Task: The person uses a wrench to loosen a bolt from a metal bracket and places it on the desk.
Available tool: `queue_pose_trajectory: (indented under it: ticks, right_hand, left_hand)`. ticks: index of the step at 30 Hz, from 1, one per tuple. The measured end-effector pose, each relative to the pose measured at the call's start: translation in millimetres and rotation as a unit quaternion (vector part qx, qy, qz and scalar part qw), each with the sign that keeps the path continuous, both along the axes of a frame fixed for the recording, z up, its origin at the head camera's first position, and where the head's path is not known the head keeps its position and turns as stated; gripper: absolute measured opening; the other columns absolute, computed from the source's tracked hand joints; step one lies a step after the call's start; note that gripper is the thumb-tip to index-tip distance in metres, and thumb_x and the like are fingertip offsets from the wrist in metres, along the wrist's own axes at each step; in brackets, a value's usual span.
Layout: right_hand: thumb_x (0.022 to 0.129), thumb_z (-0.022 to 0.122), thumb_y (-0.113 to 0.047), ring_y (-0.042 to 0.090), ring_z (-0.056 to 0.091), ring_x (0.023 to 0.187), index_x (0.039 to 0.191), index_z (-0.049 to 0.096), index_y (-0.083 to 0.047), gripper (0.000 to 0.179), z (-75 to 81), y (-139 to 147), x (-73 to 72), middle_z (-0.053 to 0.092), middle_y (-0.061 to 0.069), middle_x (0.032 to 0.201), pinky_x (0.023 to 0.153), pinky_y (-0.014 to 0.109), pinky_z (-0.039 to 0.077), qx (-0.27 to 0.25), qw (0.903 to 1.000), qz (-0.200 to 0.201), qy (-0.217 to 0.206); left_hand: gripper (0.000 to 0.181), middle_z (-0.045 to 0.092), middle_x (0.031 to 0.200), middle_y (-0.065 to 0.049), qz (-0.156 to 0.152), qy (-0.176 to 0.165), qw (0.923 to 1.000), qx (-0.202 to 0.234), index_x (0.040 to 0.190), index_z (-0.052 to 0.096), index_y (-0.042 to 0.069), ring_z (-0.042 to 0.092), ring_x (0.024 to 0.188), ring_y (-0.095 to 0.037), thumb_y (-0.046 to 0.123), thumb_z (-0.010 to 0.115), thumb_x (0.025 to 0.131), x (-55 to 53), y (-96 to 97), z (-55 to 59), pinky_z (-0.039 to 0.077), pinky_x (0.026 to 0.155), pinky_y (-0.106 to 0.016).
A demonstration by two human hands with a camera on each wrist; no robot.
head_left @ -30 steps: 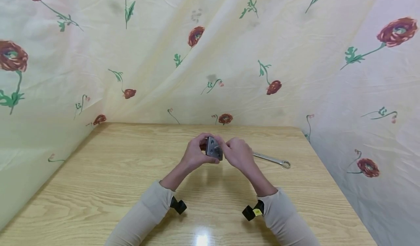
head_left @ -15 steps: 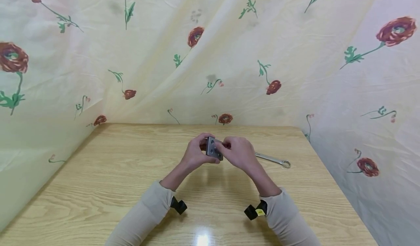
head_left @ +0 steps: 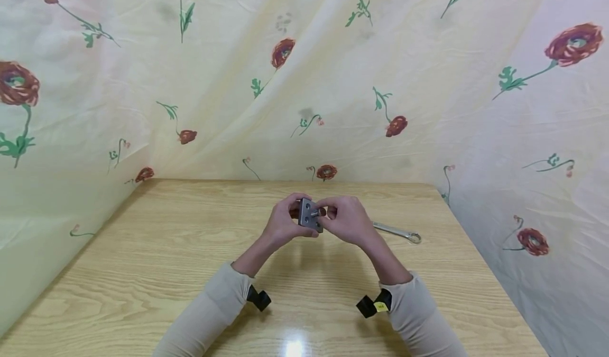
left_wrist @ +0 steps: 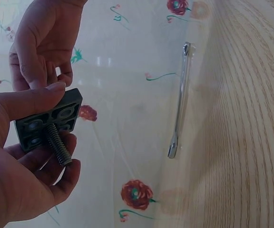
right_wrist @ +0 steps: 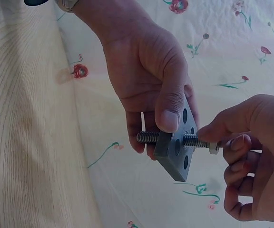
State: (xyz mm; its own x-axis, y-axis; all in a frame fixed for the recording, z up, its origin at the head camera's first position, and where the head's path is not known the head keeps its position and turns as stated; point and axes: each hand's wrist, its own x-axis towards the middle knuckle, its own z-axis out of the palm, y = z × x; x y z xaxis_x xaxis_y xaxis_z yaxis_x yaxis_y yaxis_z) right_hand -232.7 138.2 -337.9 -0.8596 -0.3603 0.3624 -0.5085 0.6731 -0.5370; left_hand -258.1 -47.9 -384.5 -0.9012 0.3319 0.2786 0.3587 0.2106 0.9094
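Note:
My left hand grips a grey square plate by its edges, holding it up over the table. Several round holes pierce the plate, and a threaded bolt runs through its middle. The bolt's head end points to the right; its threaded end sticks out on the far side, near the left fingers in the left wrist view. My right hand pinches the bolt close to its head with thumb and index finger, the other fingers curled.
A silver combination wrench lies on the wood-grain table, behind and to the right of my right hand. Flower-patterned cloth hangs at the back and both sides of the table.
The right thumb and fingers have shifted around the bolt, uncovering more of its shank and head. The right forearm has edged slightly right. Left hand and plate stay almost still.

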Motion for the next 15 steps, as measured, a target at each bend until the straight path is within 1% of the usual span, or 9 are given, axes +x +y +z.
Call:
queue_pose_trajectory:
  ticks: [4,9,12,15]
  right_hand:
    - [0.082,0.062,0.006,0.005,0.033,0.052,0.096,0.077,-0.007,0.024,-0.4,0.0,0.0,0.045,-0.005,0.059,0.054,0.021,0.029,0.006,0.9995,0.024,0.019]
    - [0.082,0.061,0.01,0.007,0.035,0.057,0.089,0.076,-0.006,0.023,0.8,-1.5,0.8,0.054,-0.001,0.065,0.057,0.021,0.032,0.03,0.9984,0.033,0.035]
    - [0.082,0.061,0.011,0.007,0.036,0.057,0.09,0.076,-0.006,0.024,1.1,-1.5,1.1,0.055,-0.001,0.066,0.057,0.021,0.032,0.038,0.9978,0.035,0.04]
    - [0.081,0.063,0.01,0.006,0.034,0.056,0.092,0.075,-0.006,0.023,0.4,0.0,0.8,0.05,-0.003,0.063,0.057,0.021,0.031,0.03,0.9975,0.045,0.044]
  left_hand:
    - [0.07,0.073,0.115,-0.017,-0.001,0.001,1.0,-0.001,0.128,0.059,0.01,0.064,0.092,-0.019,0.002,0.091,0.065,-0.6,0.0,-0.4,0.053,0.088,-0.041]
    - [0.071,0.073,0.115,-0.017,0.004,0.002,1.0,-0.005,0.128,0.06,0.01,0.064,0.093,-0.019,0.002,0.091,0.065,-1.3,0.0,-1.4,0.052,0.085,-0.033]
    - [0.07,0.073,0.115,-0.016,0.006,0.004,1.0,-0.006,0.127,0.06,0.01,0.064,0.093,-0.019,0.002,0.091,0.065,-1.5,0.1,-1.8,0.052,0.085,-0.031]
    - [0.07,0.073,0.114,-0.016,0.006,0.006,0.9999,-0.007,0.127,0.06,0.01,0.064,0.092,-0.018,0.002,0.091,0.065,-1.2,0.2,-1.6,0.052,0.085,-0.031]
